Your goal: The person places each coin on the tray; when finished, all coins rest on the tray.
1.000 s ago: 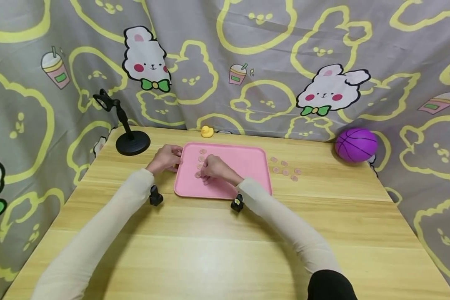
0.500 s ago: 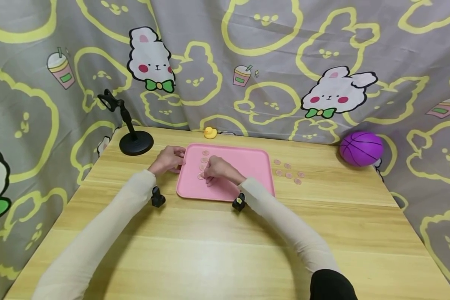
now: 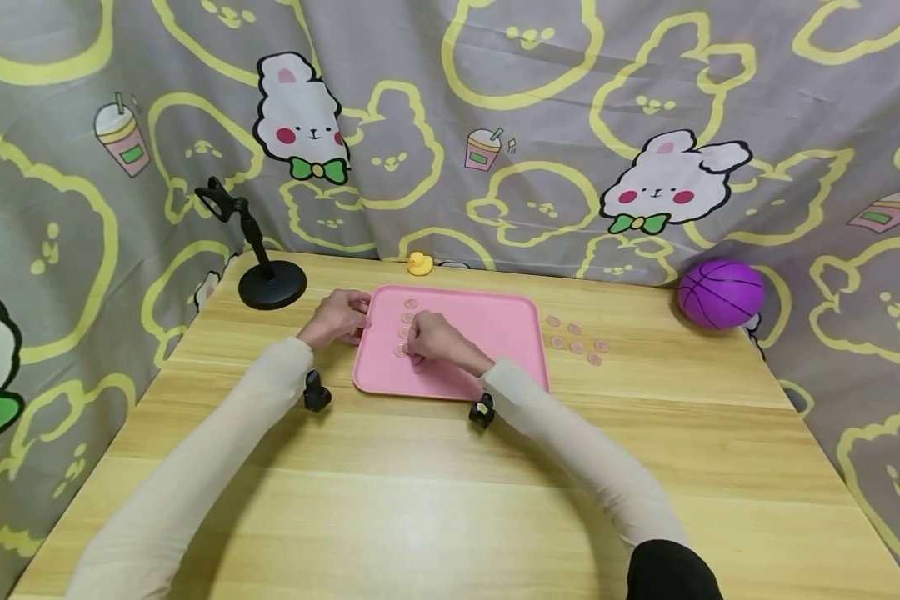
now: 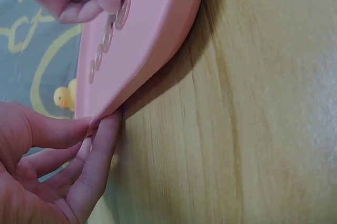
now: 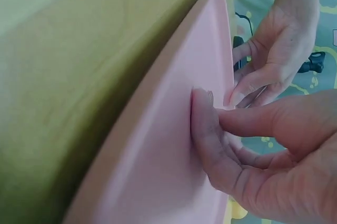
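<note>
The pink tray (image 3: pixel 487 333) lies on the table with several copper-coloured coins (image 3: pixel 412 303) in a column near its left side. My left hand (image 3: pixel 339 317) pinches the tray's left rim between thumb and fingers, as the left wrist view shows. Over the tray, my right hand (image 3: pixel 437 337) is curled, thumb and index finger at the nearest coin (image 4: pixel 122 12) of the column. In the right wrist view a coin edge (image 5: pixel 210 98) shows between the index fingertip and thumb. The right hand partly covers the column in the head view.
Several more coins (image 3: pixel 576 347) lie on the table right of the tray. A yellow rubber duck (image 3: pixel 420 264) sits behind it. A black stand (image 3: pixel 273 285) is at the back left, a purple basketball (image 3: pixel 721 294) at the back right. A patterned curtain (image 3: pixel 525 200) hangs behind.
The view has shifted slightly. My right fingers have moved a little at the coin nearest me, which now lies more in line with the column. My left hand keeps its hold on the rim.
</note>
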A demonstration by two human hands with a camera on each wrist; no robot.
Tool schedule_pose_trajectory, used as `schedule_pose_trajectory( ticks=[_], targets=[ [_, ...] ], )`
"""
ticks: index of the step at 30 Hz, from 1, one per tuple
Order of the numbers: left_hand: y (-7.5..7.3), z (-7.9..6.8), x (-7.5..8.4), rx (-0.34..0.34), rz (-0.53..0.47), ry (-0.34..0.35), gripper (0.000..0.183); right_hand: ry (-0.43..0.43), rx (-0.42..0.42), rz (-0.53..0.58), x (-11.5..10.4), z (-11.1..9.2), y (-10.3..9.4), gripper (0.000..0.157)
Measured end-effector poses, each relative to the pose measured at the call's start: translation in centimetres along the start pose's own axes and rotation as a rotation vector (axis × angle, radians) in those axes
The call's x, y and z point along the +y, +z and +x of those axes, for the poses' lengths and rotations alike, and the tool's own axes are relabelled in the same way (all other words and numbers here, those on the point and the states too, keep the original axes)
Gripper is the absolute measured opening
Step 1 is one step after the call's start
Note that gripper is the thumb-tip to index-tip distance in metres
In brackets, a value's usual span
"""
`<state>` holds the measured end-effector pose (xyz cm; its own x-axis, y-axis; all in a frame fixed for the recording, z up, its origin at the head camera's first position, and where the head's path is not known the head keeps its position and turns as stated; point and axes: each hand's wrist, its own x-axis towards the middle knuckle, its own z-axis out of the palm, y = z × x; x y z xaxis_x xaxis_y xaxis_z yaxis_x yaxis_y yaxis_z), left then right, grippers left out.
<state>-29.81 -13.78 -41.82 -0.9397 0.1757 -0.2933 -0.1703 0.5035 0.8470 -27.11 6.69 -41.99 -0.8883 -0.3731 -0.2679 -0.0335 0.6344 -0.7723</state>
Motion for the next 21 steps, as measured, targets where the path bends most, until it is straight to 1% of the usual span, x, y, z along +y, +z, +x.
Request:
schedule_pose_trajectory(
  ticks=[2, 5, 11, 17, 21],
  targets=[
    [0.0, 0.0, 0.0, -0.002, 0.0, -0.001, 0.057, -0.015, 0.0, 0.044, 0.2, -0.2, -0.1, 0.011],
    [0.0, -0.1, 0.0, 0.003, -0.001, -0.002, 0.057, -0.047, 0.011, 0.076, 0.7, -0.4, -0.5, 0.009],
    [0.2, 0.1, -0.1, -0.003, -0.001, -0.009, 0.058, -0.096, 0.051, 0.055, 1.8, -0.5, -2.0, 0.007],
    [0.2, 0.1, 0.0, -0.002, 0.001, -0.005, 0.058, -0.13, 0.11, 0.015, 2.5, -1.4, -4.6, 0.01],
    [0.2, 0.1, -0.1, -0.004, 0.003, 0.005, 0.059, -0.143, 0.159, -0.012, 3.5, -2.3, -6.8, 0.004]
  ],
)
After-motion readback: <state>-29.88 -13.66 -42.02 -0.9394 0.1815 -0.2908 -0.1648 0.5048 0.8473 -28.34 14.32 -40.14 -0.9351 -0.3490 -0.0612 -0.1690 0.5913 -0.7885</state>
